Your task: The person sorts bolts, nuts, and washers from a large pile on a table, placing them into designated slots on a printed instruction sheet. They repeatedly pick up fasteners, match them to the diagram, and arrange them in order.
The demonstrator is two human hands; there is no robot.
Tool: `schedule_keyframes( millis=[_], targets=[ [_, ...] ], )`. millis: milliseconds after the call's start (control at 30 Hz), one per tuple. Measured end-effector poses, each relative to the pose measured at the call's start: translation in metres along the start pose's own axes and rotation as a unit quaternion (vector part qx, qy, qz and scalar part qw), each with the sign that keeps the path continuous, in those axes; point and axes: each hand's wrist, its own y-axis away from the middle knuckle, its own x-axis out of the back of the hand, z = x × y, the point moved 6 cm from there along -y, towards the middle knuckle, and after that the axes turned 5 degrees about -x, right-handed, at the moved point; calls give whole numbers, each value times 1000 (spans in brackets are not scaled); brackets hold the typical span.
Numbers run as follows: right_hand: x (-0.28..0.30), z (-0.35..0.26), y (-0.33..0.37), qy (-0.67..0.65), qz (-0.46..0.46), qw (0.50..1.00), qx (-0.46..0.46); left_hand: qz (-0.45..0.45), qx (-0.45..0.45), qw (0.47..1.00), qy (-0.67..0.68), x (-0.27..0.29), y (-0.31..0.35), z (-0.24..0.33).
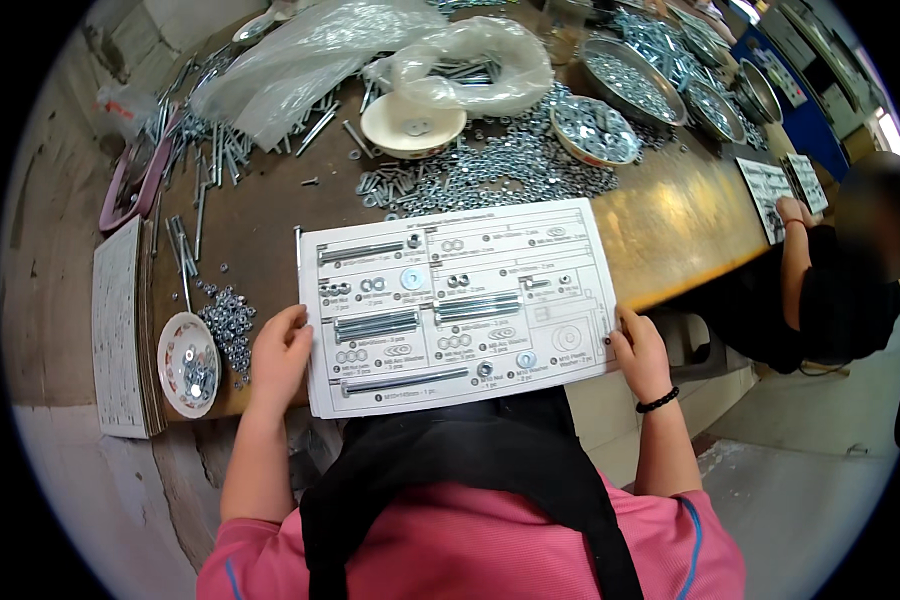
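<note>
Between my hands is a white printed hardware card [510,375], lying at the table's front edge above my lap. Long bolts [375,328], a few nuts and washers [412,279] are on its drawn outlines; several other outlines show only print. My left hand [282,352] grips the card's left edge, fingers curled and partly hidden. On the opposite edge, my right hand [642,352], with a dark beaded bracelet at the wrist, pinches the card, thumb on the edge. Near my left hand are a pile of small nuts [228,328] and a patterned bowl [173,375] of washers.
Heaps of nuts and screws [490,175] cover the table's middle, with a white bowl [400,125], a washer bowl [598,140] and a plastic-wrapped ring [525,65] behind. A card stack [118,330] stands at left. At right, another person [820,270] handles similar cards [765,190].
</note>
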Motion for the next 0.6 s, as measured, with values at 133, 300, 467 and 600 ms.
schedule_keyframes(
  millis=[133,300,467,600],
  targets=[
    [-14,27,-2,-210,3,975,-73,-53,125,981,135,7,-8,6],
    [-14,33,6,-423,-40,886,-187,-87,193,955,209,5,-6,6],
    [-10,88,-1,-518,53,831,-196,-130,199,931,278,-27,-11,21],
    [13,131,2,-644,195,709,-211,-196,200,898,340,-81,-11,48]
  ],
)
